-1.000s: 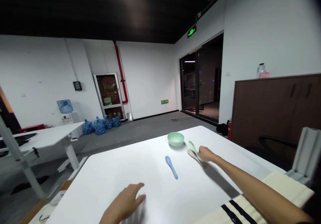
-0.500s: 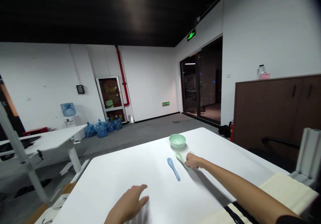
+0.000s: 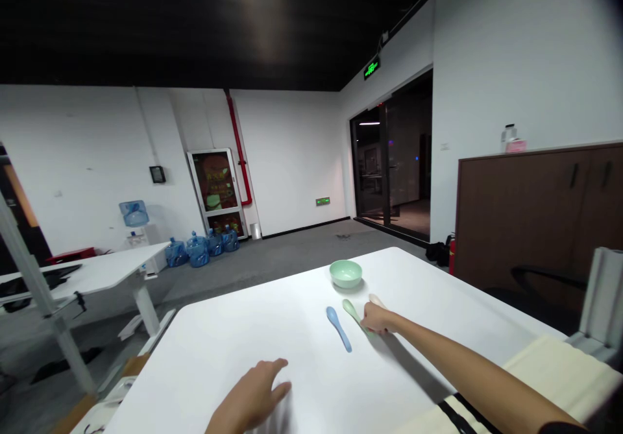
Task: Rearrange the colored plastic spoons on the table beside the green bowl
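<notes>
Beyond the middle of the white table, my right hand (image 3: 378, 318) is closed, its fingertips at the handle of a light green spoon (image 3: 350, 308). The handle's lower part is partly hidden by the fingers. Just behind the same hand shows the bowl of a cream spoon (image 3: 375, 300); its handle is covered. To the left lies a blue spoon (image 3: 339, 327), touched by neither hand. A green bowl (image 3: 346, 274) stands upright near the far edge, past the spoons. My left hand (image 3: 252, 392) hovers low over the near part of the table, open, with thumb and fingers apart and nothing held.
The white table (image 3: 219, 330) carries a cream cloth (image 3: 545, 372) at its right near corner. A metal post (image 3: 601, 298) rises on the right, by a dark chair (image 3: 549, 281). Another white table (image 3: 107, 265) is at left, with several water jugs (image 3: 197, 250) behind it.
My right hand has shifted slightly nearer and to the right, and more of the cream spoon shows behind it. The green spoon looks sharper. My left hand stays almost in place.
</notes>
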### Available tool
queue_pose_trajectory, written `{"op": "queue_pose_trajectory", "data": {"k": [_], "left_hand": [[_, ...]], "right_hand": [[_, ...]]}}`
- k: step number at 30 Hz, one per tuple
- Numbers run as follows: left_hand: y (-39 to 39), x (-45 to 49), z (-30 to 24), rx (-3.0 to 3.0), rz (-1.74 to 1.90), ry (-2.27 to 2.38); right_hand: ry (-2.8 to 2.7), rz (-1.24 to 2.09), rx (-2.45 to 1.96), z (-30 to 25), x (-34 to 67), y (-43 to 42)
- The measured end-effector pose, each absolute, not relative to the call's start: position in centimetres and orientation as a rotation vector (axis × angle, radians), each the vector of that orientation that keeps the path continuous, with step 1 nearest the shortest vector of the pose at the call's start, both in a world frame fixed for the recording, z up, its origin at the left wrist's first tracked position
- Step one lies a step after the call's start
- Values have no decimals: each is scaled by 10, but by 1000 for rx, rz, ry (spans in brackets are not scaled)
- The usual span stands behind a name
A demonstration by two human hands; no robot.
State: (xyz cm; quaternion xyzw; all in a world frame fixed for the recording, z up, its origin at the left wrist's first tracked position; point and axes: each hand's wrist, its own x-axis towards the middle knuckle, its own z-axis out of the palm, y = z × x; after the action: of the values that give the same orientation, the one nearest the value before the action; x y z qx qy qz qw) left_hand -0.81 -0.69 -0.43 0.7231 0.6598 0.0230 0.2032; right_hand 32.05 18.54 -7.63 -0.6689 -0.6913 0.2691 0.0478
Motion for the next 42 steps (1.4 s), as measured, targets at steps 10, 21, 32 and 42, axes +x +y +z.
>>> {"op": "queue_pose_trajectory", "data": {"k": [10, 21, 32, 42], "left_hand": [[-7, -8, -3, 2024, 55, 1824], [-5, -11, -6, 2023, 73, 1835], [-9, -9, -3, 2034, 76, 1845], [-8, -10, -6, 2037, 104, 1839]], "right_hand": [[-2205, 803, -1973, -82, 327, 195], [-2285, 523, -1943, -76, 324, 187], [-2393, 358, -1986, -68, 317, 177], [-2317, 224, -1980, -49, 329, 177]]}}
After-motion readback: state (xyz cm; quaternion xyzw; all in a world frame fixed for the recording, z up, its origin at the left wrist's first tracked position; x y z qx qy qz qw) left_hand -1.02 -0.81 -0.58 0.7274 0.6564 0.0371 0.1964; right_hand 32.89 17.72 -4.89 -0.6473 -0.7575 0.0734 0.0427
